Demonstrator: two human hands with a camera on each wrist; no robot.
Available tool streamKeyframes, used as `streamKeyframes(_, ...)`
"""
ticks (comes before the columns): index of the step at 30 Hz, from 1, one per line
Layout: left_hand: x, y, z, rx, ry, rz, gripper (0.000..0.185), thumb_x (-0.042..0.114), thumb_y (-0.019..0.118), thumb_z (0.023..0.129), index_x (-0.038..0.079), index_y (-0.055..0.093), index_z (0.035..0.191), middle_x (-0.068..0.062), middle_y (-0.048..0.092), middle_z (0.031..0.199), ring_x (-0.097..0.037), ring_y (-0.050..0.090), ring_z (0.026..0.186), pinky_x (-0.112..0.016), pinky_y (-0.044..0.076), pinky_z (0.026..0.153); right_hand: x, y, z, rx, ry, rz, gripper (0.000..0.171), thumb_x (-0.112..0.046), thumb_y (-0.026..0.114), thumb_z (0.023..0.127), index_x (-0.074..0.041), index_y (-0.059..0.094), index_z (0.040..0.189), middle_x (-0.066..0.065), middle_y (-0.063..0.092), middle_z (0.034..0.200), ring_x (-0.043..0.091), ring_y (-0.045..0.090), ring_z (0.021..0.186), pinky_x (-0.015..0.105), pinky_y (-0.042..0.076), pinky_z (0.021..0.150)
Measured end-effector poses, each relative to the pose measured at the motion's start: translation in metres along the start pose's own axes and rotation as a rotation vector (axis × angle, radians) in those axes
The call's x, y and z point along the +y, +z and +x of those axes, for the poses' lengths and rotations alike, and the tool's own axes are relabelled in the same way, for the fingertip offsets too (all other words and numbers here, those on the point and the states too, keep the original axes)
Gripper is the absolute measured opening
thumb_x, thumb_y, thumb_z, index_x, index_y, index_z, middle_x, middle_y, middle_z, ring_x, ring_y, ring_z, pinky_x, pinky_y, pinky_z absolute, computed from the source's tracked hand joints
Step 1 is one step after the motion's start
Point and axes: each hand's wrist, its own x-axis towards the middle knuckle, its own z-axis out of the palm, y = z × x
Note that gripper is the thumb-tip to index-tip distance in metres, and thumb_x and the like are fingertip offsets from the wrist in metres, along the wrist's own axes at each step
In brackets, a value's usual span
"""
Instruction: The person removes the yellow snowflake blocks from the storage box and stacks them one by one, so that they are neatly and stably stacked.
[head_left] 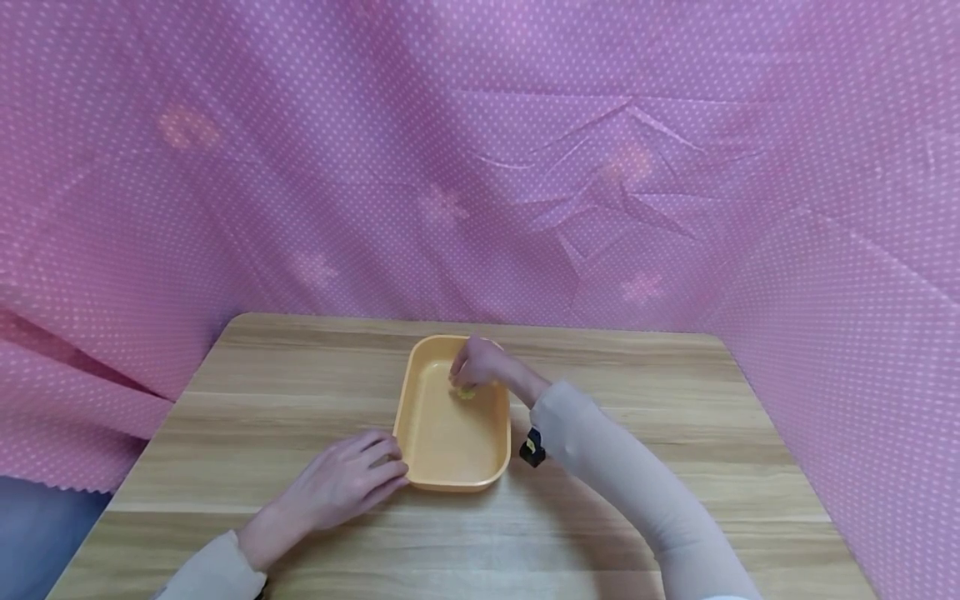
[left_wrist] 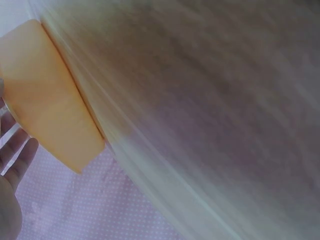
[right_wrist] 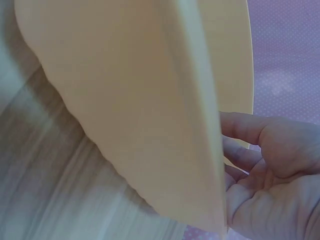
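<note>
A yellow rectangular tray [head_left: 453, 450] with raised walls lies on the wooden table. My left hand [head_left: 348, 479] rests at its near left corner, fingers fairly straight against the rim; in the left wrist view the fingers of that hand [left_wrist: 17, 150] lie beside the tray's outer wall [left_wrist: 55, 95]. Over the far part of the tray, my right hand [head_left: 480, 364] reaches down inside. Its fingertips pinch a small yellow thing [head_left: 467, 392], mostly covered by the hand, so its kind is unclear. In the right wrist view the tray wall [right_wrist: 125, 100] hides those fingertips.
The wooden table [head_left: 300, 367] extends around the tray on all sides. Behind it and at both sides hangs a pink dotted cloth [head_left: 525, 208]. A small black object [head_left: 532, 448] shows under the right wrist, apparently the wrist camera.
</note>
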Motion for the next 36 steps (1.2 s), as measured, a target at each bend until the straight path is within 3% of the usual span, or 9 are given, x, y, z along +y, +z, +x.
streamKeyframes(10,0.001,0.001,0.000,-0.004,-0.007,-0.008,0.012,0.029,0.065,0.090,0.017,0.071,0.091,0.000,0.066,0.093,-0.023,0.066,0.096,-0.036,0.059,0.079,-0.001,0.003,0.001,-0.004,-0.023,-0.064,0.020,-0.008,0.072,0.080,-0.003,0.074,0.099,0.009,0.076,0.082,0.026,0.075,0.079,0.031,0.062,0.072)
streamKeyframes(18,0.002,0.000,-0.002,-0.024,-0.022,-0.015,0.012,0.028,0.068,0.088,0.017,0.071,0.092,0.001,0.066,0.094,-0.021,0.065,0.096,-0.035,0.059,0.077,0.003,0.002,0.005,-0.005,-0.049,-0.141,0.021,-0.007,0.075,0.077,-0.004,0.075,0.098,0.005,0.074,0.079,0.013,0.066,0.065,0.017,0.052,0.056)
streamKeyframes(22,0.003,0.001,-0.002,-0.011,-0.014,-0.014,0.013,0.028,0.068,0.088,0.017,0.071,0.092,0.000,0.066,0.094,-0.021,0.065,0.096,-0.035,0.059,0.078,0.004,0.003,0.006,0.000,-0.043,-0.194,0.024,-0.006,0.076,0.074,-0.007,0.075,0.098,0.001,0.073,0.083,0.007,0.060,0.064,0.016,0.051,0.058)
streamKeyframes(29,0.003,0.003,-0.002,0.015,0.001,-0.023,0.013,0.028,0.069,0.087,0.016,0.072,0.092,0.000,0.067,0.094,-0.023,0.065,0.095,-0.035,0.059,0.079,0.006,0.005,0.006,0.003,-0.051,-0.305,0.034,-0.011,0.085,0.064,-0.015,0.076,0.097,-0.005,0.073,0.086,0.007,0.061,0.068,0.017,0.051,0.063)
streamKeyframes(36,0.003,0.002,-0.004,0.006,-0.006,-0.027,0.013,0.028,0.068,0.088,0.016,0.072,0.092,0.000,0.067,0.094,-0.021,0.064,0.095,-0.035,0.059,0.076,0.008,0.012,0.006,-0.099,-0.096,-0.196,0.039,-0.004,0.085,0.063,-0.007,0.074,0.099,0.005,0.073,0.089,0.007,0.062,0.069,0.017,0.054,0.063)
